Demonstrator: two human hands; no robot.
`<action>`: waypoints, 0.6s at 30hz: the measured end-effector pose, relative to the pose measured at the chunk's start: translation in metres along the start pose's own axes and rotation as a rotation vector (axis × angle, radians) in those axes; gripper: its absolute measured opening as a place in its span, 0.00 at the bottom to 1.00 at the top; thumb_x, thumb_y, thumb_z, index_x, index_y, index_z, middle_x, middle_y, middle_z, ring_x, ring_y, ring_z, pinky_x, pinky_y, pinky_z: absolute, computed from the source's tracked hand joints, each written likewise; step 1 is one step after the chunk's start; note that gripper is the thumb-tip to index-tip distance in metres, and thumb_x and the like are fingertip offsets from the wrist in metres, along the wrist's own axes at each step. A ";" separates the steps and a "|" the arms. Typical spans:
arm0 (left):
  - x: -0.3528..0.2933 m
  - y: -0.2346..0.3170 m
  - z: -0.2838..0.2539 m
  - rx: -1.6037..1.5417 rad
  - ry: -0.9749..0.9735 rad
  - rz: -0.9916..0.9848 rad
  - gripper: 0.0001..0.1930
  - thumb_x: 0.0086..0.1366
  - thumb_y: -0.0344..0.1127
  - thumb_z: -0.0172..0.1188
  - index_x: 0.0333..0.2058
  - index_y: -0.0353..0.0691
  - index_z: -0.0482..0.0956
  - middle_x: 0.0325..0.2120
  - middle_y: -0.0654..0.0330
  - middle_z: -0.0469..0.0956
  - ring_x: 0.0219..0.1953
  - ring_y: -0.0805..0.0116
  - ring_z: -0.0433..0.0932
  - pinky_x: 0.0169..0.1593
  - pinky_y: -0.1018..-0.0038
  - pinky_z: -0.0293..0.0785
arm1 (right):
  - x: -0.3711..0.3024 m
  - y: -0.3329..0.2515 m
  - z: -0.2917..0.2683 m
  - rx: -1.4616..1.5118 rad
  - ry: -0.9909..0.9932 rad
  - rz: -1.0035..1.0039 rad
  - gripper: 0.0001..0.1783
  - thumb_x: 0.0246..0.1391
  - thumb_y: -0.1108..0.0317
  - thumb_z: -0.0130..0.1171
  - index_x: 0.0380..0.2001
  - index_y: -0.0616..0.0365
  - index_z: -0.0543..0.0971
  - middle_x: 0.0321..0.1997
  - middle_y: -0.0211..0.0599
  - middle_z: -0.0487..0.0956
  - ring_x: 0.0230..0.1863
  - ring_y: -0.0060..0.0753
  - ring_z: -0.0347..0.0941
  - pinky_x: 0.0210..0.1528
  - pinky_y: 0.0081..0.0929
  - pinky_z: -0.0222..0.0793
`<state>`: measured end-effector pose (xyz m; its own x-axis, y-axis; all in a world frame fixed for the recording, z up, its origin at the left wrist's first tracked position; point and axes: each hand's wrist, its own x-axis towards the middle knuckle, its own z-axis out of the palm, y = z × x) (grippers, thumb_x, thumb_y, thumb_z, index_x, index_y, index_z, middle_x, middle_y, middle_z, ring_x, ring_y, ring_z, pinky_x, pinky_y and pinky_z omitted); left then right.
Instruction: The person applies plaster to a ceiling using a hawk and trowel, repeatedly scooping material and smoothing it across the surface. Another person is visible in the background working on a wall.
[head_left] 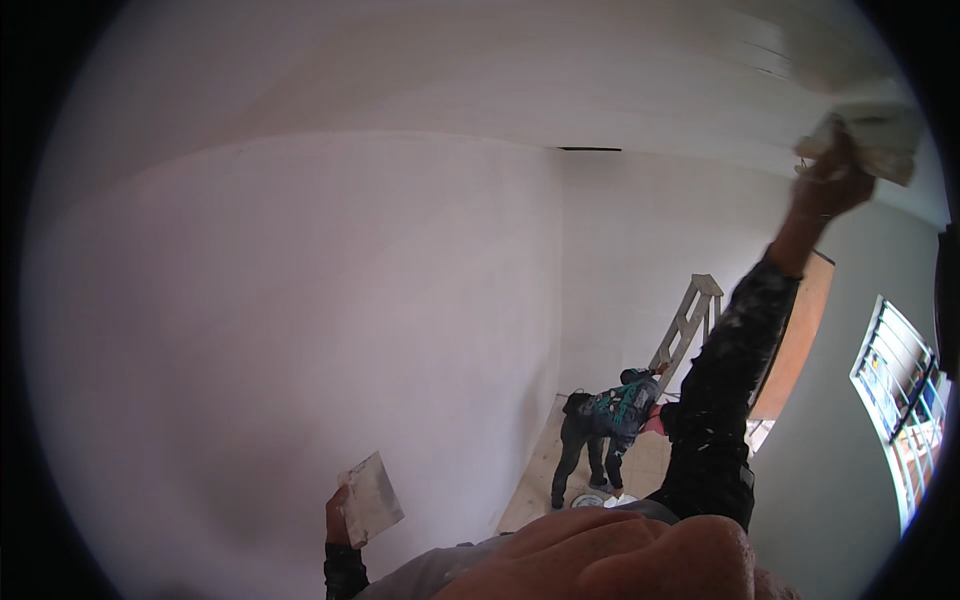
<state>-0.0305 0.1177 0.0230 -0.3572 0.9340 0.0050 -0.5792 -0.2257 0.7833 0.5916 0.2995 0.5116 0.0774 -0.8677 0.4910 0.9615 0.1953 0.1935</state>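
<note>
My right arm, in a dark paint-spattered sleeve, stretches high to the upper right. At its end my right hand [840,185] is closed around a wide, flat plastering trowel [885,140], whose pale blade is at the ceiling [700,75]; whether it touches cannot be made out. Down at the lower left, my left hand [338,517] grips a flat, whitish rectangular plate [372,500], smeared like a putty board. Its fingers are mostly hidden behind the plate. The plate is tilted, in front of the pale wall [300,330].
Below, a co-worker [610,415] bends over a round bucket [587,500] on the floor. Beside them leans a stepladder [688,320]. An orange-brown door [795,340] and a barred window [905,400] are on the right. A dark slot [590,149] marks the wall's top edge.
</note>
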 end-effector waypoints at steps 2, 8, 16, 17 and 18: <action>-0.002 -0.008 -0.002 -0.093 0.015 0.004 0.27 0.66 0.47 0.51 0.59 0.37 0.66 0.51 0.51 0.75 0.50 0.55 0.77 0.56 0.59 0.73 | 0.022 0.056 0.011 0.043 0.042 0.013 0.26 0.65 0.52 0.44 0.32 0.55 0.87 0.25 0.41 0.84 0.29 0.43 0.82 0.40 0.36 0.79; 0.003 -0.021 -0.007 -0.151 0.072 -0.011 0.28 0.66 0.47 0.52 0.59 0.36 0.66 0.51 0.51 0.75 0.50 0.53 0.76 0.57 0.57 0.73 | -0.022 -0.077 0.119 0.119 0.202 0.088 0.25 0.61 0.55 0.50 0.51 0.65 0.69 0.53 0.54 0.68 0.54 0.51 0.66 0.58 0.39 0.62; -0.029 -0.030 0.026 -0.226 0.158 0.117 0.27 0.67 0.48 0.51 0.58 0.36 0.67 0.48 0.52 0.76 0.48 0.55 0.77 0.55 0.58 0.74 | -0.068 -0.342 0.210 0.460 0.034 0.612 0.39 0.52 0.78 0.51 0.68 0.70 0.53 0.69 0.63 0.59 0.72 0.71 0.45 0.71 0.56 0.44; -0.028 -0.029 0.028 -0.216 0.151 0.115 0.26 0.67 0.48 0.51 0.58 0.36 0.67 0.48 0.52 0.76 0.47 0.55 0.77 0.54 0.59 0.75 | -0.080 -0.361 0.214 0.462 -0.065 0.625 0.39 0.53 0.75 0.51 0.68 0.69 0.53 0.71 0.61 0.56 0.73 0.67 0.44 0.71 0.55 0.44; -0.021 -0.027 0.036 -0.199 0.154 0.097 0.26 0.67 0.48 0.51 0.57 0.36 0.67 0.47 0.52 0.76 0.47 0.56 0.78 0.53 0.59 0.75 | -0.094 -0.367 0.222 0.527 -0.141 0.627 0.41 0.43 0.81 0.49 0.66 0.73 0.55 0.71 0.66 0.51 0.74 0.71 0.38 0.72 0.64 0.31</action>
<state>0.0190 0.1137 0.0243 -0.5162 0.8558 -0.0325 -0.6643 -0.3761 0.6460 0.1733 0.4112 0.5829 0.4901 -0.4684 0.7351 0.4988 0.8423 0.2042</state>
